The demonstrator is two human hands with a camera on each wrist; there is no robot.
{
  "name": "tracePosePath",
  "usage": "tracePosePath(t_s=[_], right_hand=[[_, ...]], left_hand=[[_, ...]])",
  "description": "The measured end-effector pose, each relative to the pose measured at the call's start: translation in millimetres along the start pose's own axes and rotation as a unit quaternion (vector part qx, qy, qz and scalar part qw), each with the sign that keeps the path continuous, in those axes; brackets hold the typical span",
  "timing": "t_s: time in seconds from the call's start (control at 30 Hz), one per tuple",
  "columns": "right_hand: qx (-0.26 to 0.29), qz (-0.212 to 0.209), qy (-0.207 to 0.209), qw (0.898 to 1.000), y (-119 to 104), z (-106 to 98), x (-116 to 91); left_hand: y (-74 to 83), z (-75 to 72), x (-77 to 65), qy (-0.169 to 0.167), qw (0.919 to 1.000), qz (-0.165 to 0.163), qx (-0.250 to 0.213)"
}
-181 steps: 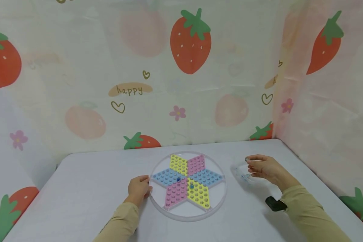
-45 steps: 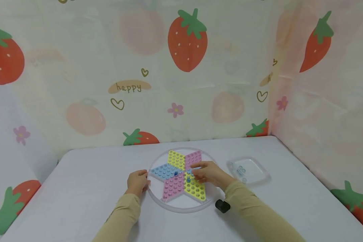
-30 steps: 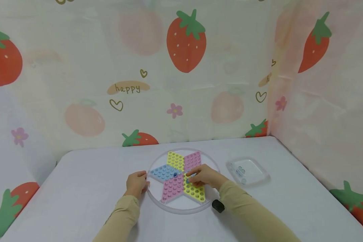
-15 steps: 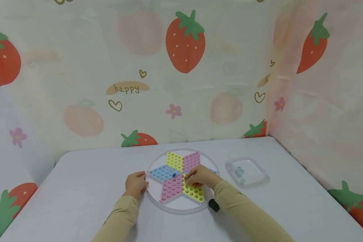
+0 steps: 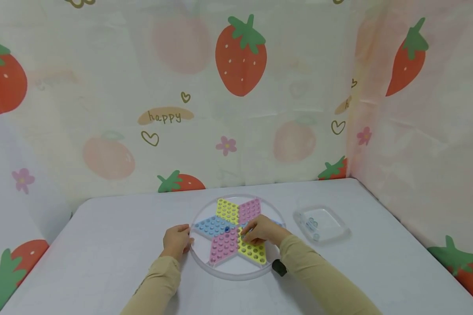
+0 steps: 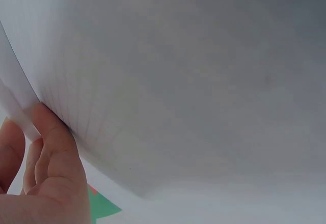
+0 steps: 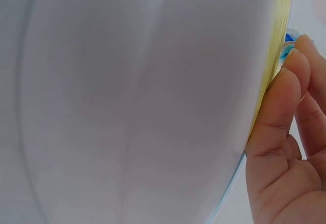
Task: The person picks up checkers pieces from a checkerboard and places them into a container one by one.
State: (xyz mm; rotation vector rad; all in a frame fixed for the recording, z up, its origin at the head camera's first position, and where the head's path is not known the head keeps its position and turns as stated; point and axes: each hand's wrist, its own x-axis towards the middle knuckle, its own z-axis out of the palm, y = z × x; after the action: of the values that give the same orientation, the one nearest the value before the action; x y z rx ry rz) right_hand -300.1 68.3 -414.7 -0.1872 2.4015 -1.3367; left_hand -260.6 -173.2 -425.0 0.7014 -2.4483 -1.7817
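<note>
A round clear board [image 5: 236,277] with a star of yellow, pink and blue hole fields, a Chinese checkers board, lies on the white table. My left hand [image 5: 176,239] grips its left rim between thumb and fingers, also seen in the left wrist view. My right hand [image 5: 260,230] is over the front yellow field, fingertips pinched down close to the surface around a marble, mostly hidden by the fingers. A dark blue marble [image 5: 227,229] sits near the star's middle. In the right wrist view a teal marble [image 7: 287,51] shows right at the right fingertips [image 7: 294,61].
A clear shallow tray [image 5: 333,237] stands right of the board with several clear, bluish marbles [image 5: 312,223] at its left side. A strawberry-print cloth [image 5: 240,122] hangs behind the table and along its right side.
From the tray at the right, my right hand has come left with a small marble in its fingertips, then lowered onto the front yellow field. The left hand has stayed on the rim.
</note>
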Motion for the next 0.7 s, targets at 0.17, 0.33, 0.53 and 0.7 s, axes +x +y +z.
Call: tracePosePath(t_s=[0.17, 0.33, 0.53, 0.7], right_hand=[[0.023, -0.005, -0.013, 1.0, 3, -3, -1], [0.056, -0.005, -0.018, 0.998, 5, -7, -4], [0.083, -0.003, -0.032, 0.996, 4, -10, -6], [0.094, 0.002, -0.036, 0.995, 2, -15, -7]], left_hand=[[-0.7, -0.1, -0.9, 0.0, 1.0, 0.002, -0.005], [1.3, 1.0, -2.7, -0.004, 0.9999, 0.008, -0.007], [1.8, 0.5, -3.2, -0.002, 0.9999, 0.008, -0.01], [0.3, -0.5, -1.8, -0.001, 0.9999, 0.006, -0.011]])
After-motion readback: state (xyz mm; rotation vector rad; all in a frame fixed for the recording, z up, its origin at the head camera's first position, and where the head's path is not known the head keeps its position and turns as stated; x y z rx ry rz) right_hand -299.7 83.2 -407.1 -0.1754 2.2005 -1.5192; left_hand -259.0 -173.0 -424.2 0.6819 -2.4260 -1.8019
